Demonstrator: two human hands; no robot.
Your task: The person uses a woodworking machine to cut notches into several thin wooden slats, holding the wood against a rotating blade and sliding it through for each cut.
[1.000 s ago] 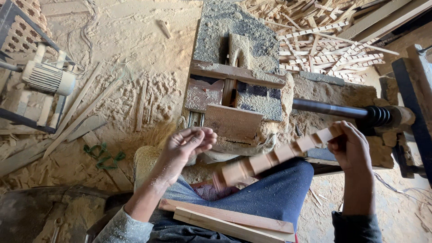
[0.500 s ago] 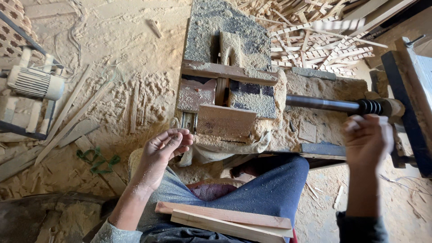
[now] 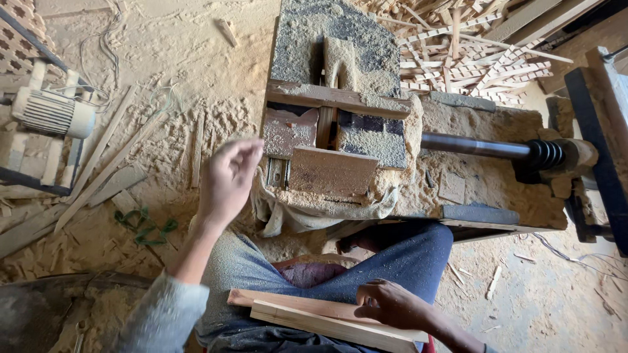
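the right hand (image 3: 392, 305) lies flat on the slats (image 3: 320, 315), fingers bent a little and pressed on the top one, not pinching. the slats are pale wood, stacked two high across the lap, and they poke out to the left past the hand. their near edge is close to the bottom of the view. just beyond the hand is the blue trouser leg (image 3: 392, 261), and there is little room between the slats and the machine.

the left hand (image 3: 229, 180) is up in the air, blurred, holding nothing that can be seen. its fingers are loose and partly curled, pointing to the wood block (image 3: 332, 171) just to its right. the block sits on the dusty machine (image 3: 340, 72), whose front edge is draped with a cloth (image 3: 288, 212).

left of that hand the floor (image 3: 163, 59) is open, covered in sawdust with thin sticks lying about. farther left is a motor (image 3: 52, 112). right of the machine a dark shaft (image 3: 474, 145) runs sideways. beyond it lies a pile of notched strips (image 3: 471, 52).
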